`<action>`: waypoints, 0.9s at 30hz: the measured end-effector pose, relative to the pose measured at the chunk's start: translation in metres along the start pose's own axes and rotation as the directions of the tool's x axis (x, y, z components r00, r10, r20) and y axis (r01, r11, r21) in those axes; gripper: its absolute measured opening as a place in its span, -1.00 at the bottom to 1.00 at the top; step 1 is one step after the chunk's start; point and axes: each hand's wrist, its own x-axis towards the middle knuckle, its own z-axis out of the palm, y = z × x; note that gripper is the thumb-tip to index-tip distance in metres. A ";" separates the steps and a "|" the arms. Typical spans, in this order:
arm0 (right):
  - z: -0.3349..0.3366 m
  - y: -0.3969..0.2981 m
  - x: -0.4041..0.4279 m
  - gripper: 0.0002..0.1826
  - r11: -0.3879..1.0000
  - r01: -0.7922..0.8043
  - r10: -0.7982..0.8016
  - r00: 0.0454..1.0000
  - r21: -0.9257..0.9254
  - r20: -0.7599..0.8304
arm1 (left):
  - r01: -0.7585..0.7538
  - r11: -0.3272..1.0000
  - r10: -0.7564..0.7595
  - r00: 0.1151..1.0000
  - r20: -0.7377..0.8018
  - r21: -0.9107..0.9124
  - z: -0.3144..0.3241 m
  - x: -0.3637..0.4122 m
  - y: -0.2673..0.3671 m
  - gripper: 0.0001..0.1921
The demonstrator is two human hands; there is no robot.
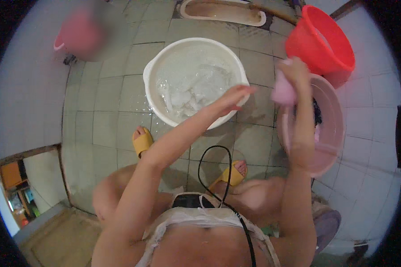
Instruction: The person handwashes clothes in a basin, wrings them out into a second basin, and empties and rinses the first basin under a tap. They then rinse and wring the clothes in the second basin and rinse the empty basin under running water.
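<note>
A white plastic basin [149,83] stands on the tiled floor in front of me. In it, white cloth [200,88] lies in sudsy water. My left hand [233,99] is over the basin's right side, fingers stretched out and thumb apart, holding nothing. Farther right, my right hand [295,73] grips a pink container [284,90], blurred by motion; whether it is a bottle or a cup I cannot tell. That hand is above the near edge of a red bucket and a pink tub [330,133]. Dark cloth [316,111] lies inside the tub, partly hidden by my forearm.
The red plastic bucket [314,43] leans beside the tub along the right wall. A squat toilet [220,11] is set in the floor at the back. Another pink vessel [82,35] stands far left, blurred. A black cable [200,167] loops before me, near my yellow slippers [142,142].
</note>
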 end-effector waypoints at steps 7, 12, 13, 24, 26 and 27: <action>0.038 0.073 0.022 -0.58 0.971 0.223 -0.234 0.961 -0.085 -0.151 | -0.359 0.481 0.557 0.830 0.037 0.800 -0.090 0.050 -0.078 -0.66; 0.115 -0.041 0.014 -0.75 0.839 0.227 -0.350 0.921 0.495 0.170 | -0.396 0.675 0.551 0.832 -0.068 0.622 -0.105 0.074 -0.055 -0.73; 0.124 -0.058 0.007 -0.75 0.857 0.242 -0.375 0.898 0.454 0.229 | -0.398 0.676 0.554 0.829 -0.071 0.620 -0.096 0.076 -0.053 -0.73; 0.153 -0.077 -0.002 -0.80 0.942 0.168 -0.217 0.965 0.290 0.148 | -0.154 0.710 0.536 0.751 -0.386 0.687 -0.095 0.063 -0.038 -0.76; 0.154 -0.075 0.001 -0.81 0.936 0.183 -0.236 0.960 0.299 0.153 | -0.087 0.705 0.519 0.740 -0.428 0.704 -0.111 0.073 -0.023 -0.78; 0.154 -0.075 0.002 -0.82 0.928 0.204 -0.259 0.955 0.312 0.145 | -0.027 0.693 0.513 0.721 -0.466 0.721 -0.121 0.080 -0.016 -0.79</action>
